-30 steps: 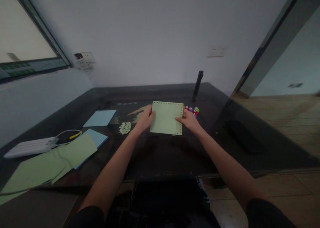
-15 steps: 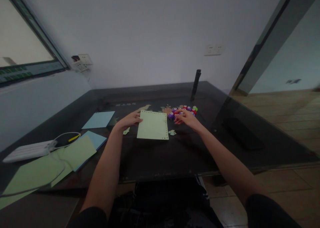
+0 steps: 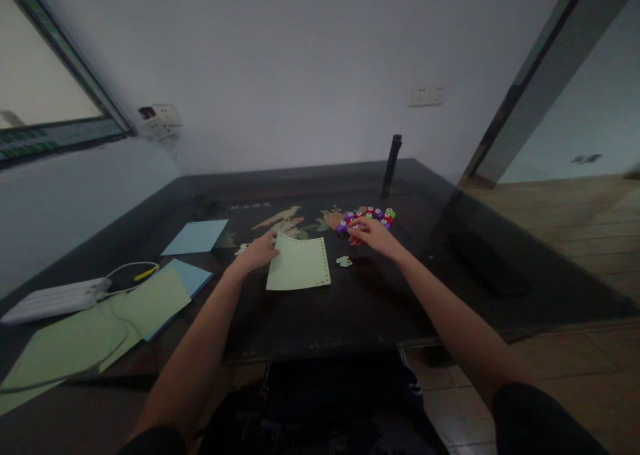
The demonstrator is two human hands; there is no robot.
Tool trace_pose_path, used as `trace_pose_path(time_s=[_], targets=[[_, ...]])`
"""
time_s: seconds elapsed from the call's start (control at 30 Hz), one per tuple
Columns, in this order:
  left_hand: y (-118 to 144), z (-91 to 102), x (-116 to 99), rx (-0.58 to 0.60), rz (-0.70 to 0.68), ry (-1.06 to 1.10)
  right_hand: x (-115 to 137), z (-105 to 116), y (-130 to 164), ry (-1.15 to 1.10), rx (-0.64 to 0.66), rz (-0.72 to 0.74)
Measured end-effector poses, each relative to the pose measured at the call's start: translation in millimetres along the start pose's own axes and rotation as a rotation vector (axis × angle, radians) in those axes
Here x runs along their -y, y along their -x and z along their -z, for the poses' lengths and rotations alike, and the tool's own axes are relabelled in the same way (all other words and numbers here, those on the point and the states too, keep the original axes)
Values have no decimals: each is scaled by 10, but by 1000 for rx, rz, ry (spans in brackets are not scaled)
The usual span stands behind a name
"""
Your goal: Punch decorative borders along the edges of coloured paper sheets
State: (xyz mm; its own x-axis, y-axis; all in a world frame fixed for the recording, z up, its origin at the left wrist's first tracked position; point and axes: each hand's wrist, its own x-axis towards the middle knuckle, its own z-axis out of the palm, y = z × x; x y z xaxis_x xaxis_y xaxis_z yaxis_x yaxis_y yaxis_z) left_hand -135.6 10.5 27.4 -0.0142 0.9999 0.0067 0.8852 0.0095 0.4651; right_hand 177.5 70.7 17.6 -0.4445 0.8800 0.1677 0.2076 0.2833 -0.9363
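Observation:
My left hand (image 3: 259, 250) is closed on the upper left edge of a pale green sheet of paper (image 3: 299, 265). Small dark marks or holes run along the sheet's top and right edges, and its top edge bows a little. My right hand (image 3: 374, 236) is over the near side of a cluster of small round red, purple and green pieces (image 3: 379, 213) with white, dark-dotted tops. Its fingers are bent together, and what lies between them is hidden. A small pale cut-out (image 3: 344, 261) is right of the sheet; another (image 3: 242, 249) is partly behind my left hand.
Blue paper (image 3: 196, 236) and more green sheets (image 3: 95, 322) lie on the left, beside a white power strip (image 3: 55, 300) with a cable. A black upright stick (image 3: 391, 166) stands at the back. A dark flat object (image 3: 487, 263) lies on the right of the dark table (image 3: 320, 325).
My left hand has drawn the green sheet toward me and slightly left, uncovering more of the bird picture on the table. My right hand stays over the round pieces.

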Motion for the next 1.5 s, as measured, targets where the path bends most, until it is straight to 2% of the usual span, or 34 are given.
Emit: trace_pose_path(time_s=[0.07, 0.23, 0.37, 0.47, 0.57, 0.67, 0.73, 0.8, 0.87, 0.93, 1.07, 1.2, 1.3, 1.5], targets=[[46, -17, -16, -28, -31, -125, 45, 22, 8, -2, -3, 14], [137, -95, -53, -4, -67, -306, 214, 178, 86, -50, -59, 5], [214, -182, -77, -22, -66, -393, 297, 424, 156, -90, -164, 0], [299, -214, -133, -69, -48, -468, 230, 654, 124, -80, -252, 30], [377, -194, -219, -176, -66, -520, 34, 883, 16, 84, -330, 72], [377, -138, -315, -289, -131, -493, -243, 1057, -111, 457, -351, 182], [295, -108, -396, -302, -219, -419, -435, 1121, -190, 667, -283, 218], [132, -118, -512, -251, -354, -316, -606, 1145, -270, 824, -206, 210], [-104, -198, -672, -200, -513, -209, -740, 1147, -362, 887, -155, 165], [-380, -359, -867, -169, -594, -130, -829, 1144, -468, 895, -95, 110], [-866, -834, -1229, -138, -577, -130, -913, 1146, -658, 896, 0, 55], [-1090, -1181, -1401, -95, -558, -234, -955, 1133, -716, 897, 54, 119], [-1135, -1235, -1420, -104, -593, -272, -971, 1085, -688, 862, 58, 219], [-1171, -1158, -1364, -75, -652, -256, -960, 858, -633, 768, -27, 324]])
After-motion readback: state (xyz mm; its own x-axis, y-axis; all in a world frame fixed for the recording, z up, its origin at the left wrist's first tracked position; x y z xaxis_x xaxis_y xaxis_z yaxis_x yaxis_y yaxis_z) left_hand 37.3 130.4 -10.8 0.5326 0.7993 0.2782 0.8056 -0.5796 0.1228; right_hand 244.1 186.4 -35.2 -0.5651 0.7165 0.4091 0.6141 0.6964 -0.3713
